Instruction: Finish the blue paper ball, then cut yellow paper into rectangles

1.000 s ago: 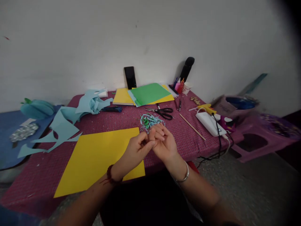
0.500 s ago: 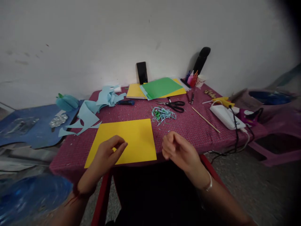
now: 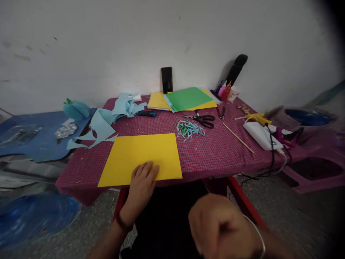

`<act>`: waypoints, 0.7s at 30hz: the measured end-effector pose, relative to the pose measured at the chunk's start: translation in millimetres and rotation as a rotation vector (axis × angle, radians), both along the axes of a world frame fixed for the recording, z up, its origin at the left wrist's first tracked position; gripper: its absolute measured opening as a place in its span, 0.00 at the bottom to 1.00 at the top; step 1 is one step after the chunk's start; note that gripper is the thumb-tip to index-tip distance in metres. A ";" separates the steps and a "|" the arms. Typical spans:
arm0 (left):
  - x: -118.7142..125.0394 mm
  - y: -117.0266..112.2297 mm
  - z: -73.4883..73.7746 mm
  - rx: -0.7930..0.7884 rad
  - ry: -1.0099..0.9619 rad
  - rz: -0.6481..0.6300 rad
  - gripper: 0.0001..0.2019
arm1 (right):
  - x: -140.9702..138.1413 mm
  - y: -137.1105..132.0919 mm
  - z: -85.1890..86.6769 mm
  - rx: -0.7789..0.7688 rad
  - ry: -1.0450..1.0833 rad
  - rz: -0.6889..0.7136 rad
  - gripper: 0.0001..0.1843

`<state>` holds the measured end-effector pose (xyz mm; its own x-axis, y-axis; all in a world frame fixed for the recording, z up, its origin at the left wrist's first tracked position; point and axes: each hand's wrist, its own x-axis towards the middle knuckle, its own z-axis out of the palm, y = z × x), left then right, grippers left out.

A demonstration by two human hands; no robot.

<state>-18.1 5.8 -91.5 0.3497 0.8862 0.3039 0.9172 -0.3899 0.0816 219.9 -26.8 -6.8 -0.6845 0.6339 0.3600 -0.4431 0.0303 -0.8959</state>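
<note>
My left hand (image 3: pixel 142 181) rests palm down on the near edge of a yellow sheet of paper (image 3: pixel 137 153), its fingers stretched out and holding nothing. The sheet lies flat at the table's front edge. Close to the camera, my right hand (image 3: pixel 218 226) is raised over my lap, apart from the table; its fingers are curled into a fist, somewhat blurred, with nothing showing in them. Beyond the sheet's right corner sit shredded blue and green paper strips (image 3: pixel 190 130) and black-handled scissors (image 3: pixel 206 121). Cut light blue paper (image 3: pixel 102 124) lies to the left.
At the back are a green sheet (image 3: pixel 188 99), a phone (image 3: pixel 166 80) against the wall and a box cutter (image 3: pixel 146 113). To the right lie a wooden stick (image 3: pixel 238 137), a white power strip (image 3: pixel 261 135) with cables and a yellow glue gun (image 3: pixel 258 118). Glue bottles (image 3: pixel 225 90) stand behind.
My left hand has moved right and flattened onto the yellow sheet's near edge. The right hand has drawn back from the table toward the camera. The view has shifted slightly.
</note>
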 end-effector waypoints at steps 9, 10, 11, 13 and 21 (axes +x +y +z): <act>0.4 -1.2 -6.7 0.008 -0.097 0.013 0.19 | -17.8 37.2 -80.5 -0.256 -0.273 -0.428 0.26; 0.1 -2.0 -6.1 0.006 -0.117 0.009 0.19 | -18.5 38.8 -83.4 -0.282 -0.303 -0.441 0.23; -0.1 -3.3 -4.7 0.006 -0.138 0.004 0.20 | -18.8 39.8 -85.2 -0.311 -0.329 -0.450 0.20; 0.1 -7.2 0.5 0.012 -0.179 -0.006 0.20 | -18.0 40.9 -86.6 -0.350 -0.362 -0.460 0.16; 18.9 -28.2 26.4 -0.092 -0.142 -0.075 0.20 | 2.2 48.2 -83.0 -0.330 -0.357 -0.475 0.30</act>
